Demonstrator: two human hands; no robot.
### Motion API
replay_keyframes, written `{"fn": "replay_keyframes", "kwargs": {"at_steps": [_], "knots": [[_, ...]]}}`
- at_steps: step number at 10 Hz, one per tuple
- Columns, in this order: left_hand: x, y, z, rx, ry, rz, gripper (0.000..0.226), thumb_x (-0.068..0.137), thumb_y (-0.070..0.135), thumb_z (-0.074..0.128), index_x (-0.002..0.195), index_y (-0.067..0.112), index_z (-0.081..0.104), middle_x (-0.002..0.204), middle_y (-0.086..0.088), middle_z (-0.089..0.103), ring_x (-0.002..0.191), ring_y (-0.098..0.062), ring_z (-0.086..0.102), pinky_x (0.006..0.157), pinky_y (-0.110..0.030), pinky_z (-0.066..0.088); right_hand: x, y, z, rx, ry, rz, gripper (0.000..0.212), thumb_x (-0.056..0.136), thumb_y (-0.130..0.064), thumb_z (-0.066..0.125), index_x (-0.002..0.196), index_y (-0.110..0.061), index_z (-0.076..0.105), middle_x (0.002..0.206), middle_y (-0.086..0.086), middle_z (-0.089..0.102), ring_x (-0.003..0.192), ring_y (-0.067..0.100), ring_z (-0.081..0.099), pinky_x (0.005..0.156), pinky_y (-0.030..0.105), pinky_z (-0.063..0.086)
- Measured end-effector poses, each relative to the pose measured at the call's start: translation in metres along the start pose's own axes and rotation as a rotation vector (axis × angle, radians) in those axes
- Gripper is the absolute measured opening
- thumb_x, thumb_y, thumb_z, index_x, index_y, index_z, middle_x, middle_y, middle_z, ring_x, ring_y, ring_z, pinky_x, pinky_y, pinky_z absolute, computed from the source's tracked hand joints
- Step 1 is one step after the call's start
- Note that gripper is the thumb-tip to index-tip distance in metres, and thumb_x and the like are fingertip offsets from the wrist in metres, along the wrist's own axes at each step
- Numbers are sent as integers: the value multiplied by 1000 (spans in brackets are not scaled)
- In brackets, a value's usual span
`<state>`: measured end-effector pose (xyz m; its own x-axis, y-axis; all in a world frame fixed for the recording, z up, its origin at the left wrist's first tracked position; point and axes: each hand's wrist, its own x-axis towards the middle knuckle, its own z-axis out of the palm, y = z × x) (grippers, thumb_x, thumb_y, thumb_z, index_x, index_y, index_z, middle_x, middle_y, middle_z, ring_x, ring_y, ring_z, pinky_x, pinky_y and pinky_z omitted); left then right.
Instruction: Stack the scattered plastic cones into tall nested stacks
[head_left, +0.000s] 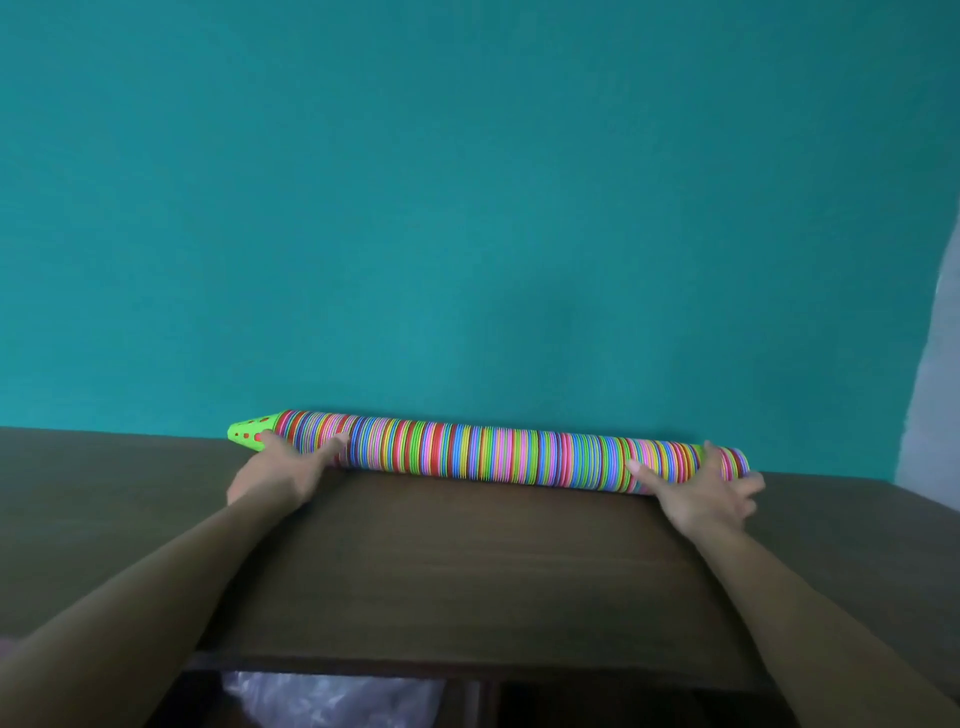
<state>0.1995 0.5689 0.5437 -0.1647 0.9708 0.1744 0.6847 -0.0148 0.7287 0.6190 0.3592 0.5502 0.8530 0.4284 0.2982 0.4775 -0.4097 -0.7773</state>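
The stack (488, 452), lying lengthwise along the wall, is held at each end by the left hand (283, 470) and right hand (709, 493), fingers spread.

1. A long nested stack of thin plastic cones (488, 454) lies on its side, stretched left to right across the far part of a dark brown wooden table top (467, 561), close against a teal wall (467, 208).
2. The packed rims show as narrow stripes of red, pink, green, blue, orange and yellow.
3. The left end finishes in a bright green cone tip (248, 432) pierced with round holes that show red through them; the tip points left.
4. The right end is the wide, open end, and sits slightly nearer the camera than the left.
5. The left hand (283, 470) rests on the stack just behind the green tip; the right hand (706, 491) touches it near the wide end, fingers spread.
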Motion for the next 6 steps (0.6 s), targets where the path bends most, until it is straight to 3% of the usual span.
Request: {"fn": "replay_keyframes", "kwargs": {"at_steps": [1, 2, 3, 4, 5, 6], "knots": [[-13, 13, 2, 179, 28, 130, 118, 72, 91, 40, 147, 1, 23, 121, -21, 65, 114, -37, 61, 91, -44, 48, 10, -2, 12, -31, 13, -15, 114, 66, -76, 72, 155, -31, 18, 153, 22, 6, 135, 48, 26, 107, 52, 36], [-25, 24, 12, 393, 55, 365, 106, 76, 88, 41, 149, 15, 18, 107, -11, 69, 102, -32, 66, 79, -40, 50, 23, -2, 24, -56, -5, -40, 106, 75, -67, 70, 157, -27, 15, 159, 24, -7, 143, 48, 19, 112, 53, 31], [-23, 33, 31, 345, 86, 616, 82, 81, 80, 45, 141, 28, 25, 94, 2, 70, 92, -26, 67, 75, -39, 55, 33, -3, 31, -69, -59, -70, 100, 84, -54, 70, 158, -20, 12, 160, 28, -12, 144, 47, 26, 115, 45, 31], [-15, 45, 44, 237, -97, 818, 50, 84, 69, 55, 116, 31, 45, 97, 13, 62, 92, -11, 62, 83, -37, 53, 29, -10, 34, -99, -127, -172, 94, 89, -44, 69, 158, -15, 12, 161, 28, -2, 139, 45, 37, 113, 40, 33], [-7, 52, 58, 242, -304, 944, 51, 78, 76, 52, 109, 36, 55, 107, 19, 59, 99, 2, 56, 92, -34, 51, 23, -13, 41, -156, -195, -314, 89, 88, -42, 70, 156, -18, 19, 161, 21, 11, 144, 39, 29, 116, 40, 28], [-3, 52, 58, 250, -334, 1010, 65, 75, 87, 39, 113, 38, 60, 112, 24, 60, 106, 8, 54, 97, -30, 48, 4, -20, 51, -191, -228, -529, 77, 89, -43, 67, 152, -20, 29, 163, 10, 15, 149, 30, 18, 121, 41, 22]]}}
